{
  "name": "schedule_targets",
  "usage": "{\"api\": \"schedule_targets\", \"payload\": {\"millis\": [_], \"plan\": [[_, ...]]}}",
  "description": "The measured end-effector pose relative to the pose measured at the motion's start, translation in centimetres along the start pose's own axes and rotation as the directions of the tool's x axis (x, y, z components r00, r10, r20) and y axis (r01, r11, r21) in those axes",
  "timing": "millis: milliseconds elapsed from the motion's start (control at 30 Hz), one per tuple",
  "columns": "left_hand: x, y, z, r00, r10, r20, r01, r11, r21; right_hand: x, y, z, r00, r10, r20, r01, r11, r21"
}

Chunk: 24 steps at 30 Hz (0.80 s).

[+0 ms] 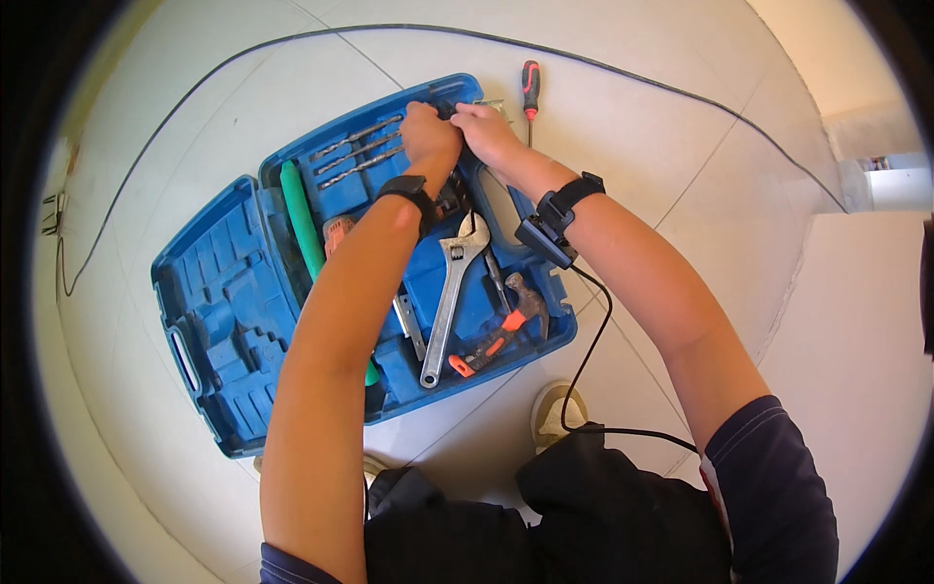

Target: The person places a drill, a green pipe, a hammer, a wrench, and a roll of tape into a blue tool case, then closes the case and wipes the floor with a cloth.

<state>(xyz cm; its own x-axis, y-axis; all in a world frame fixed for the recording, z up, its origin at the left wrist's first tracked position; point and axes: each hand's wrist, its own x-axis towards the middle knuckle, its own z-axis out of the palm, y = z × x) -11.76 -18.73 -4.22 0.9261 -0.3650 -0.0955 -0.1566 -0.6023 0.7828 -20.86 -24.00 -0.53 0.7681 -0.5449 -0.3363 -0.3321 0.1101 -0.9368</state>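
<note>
My left hand (430,136) and my right hand (487,133) meet over the far end of an open blue plastic tool case (412,390). Fingers are curled on both, near a small dark thing at the case's far edge; what they grip is hidden. Three drill bits (361,157) lie in a recess left of my left hand. Closer to me, an adjustable wrench (446,314) rests in the case beside a claw hammer (503,328). A green tube-like thing (302,215) is partly covered by my left forearm, as is an orange tool (337,232).
A screwdriver (531,91) lies on the tiled floor (642,146) beyond the case, right of my hands. A black cable (452,30) arcs around the far side. The moulded case lid (219,328) lies opened to the left. A wire (600,328) hangs from my right wrist device (547,237).
</note>
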Motion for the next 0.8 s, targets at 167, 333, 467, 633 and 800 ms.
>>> {"api": "schedule_targets", "payload": {"millis": [167, 333, 467, 633, 800], "plan": [[-1.1, 0.6, -0.2, 0.998, -0.056, -0.016, 0.056, 0.998, -0.025, 0.7, 0.4, 0.5, 0.997, -0.076, -0.018, 0.075, 0.997, -0.023], [-3.5, -0.3, -4.6, 0.965, 0.011, 0.263, 0.056, 0.967, -0.246, 1.3, -0.1, 0.9, 1.0, 0.0, -0.014, -0.003, 0.983, -0.181], [-7.2, -4.5, -13.6, 0.924, 0.087, 0.373, 0.0, 0.974, -0.228, -1.7, 0.9, 3.4, 0.863, -0.505, 0.005, 0.43, 0.731, -0.53], [-13.9, -10.1, -20.7, 0.883, 0.156, 0.442, -0.233, 0.964, 0.127, -8.2, 2.7, 8.1, 0.596, -0.608, 0.525, 0.802, 0.413, -0.432], [-19.1, -11.6, -18.6, 0.914, 0.181, 0.363, -0.342, 0.824, 0.451, -12.0, 3.1, 12.2, 0.512, -0.397, 0.762, 0.812, -0.065, -0.579]]}}
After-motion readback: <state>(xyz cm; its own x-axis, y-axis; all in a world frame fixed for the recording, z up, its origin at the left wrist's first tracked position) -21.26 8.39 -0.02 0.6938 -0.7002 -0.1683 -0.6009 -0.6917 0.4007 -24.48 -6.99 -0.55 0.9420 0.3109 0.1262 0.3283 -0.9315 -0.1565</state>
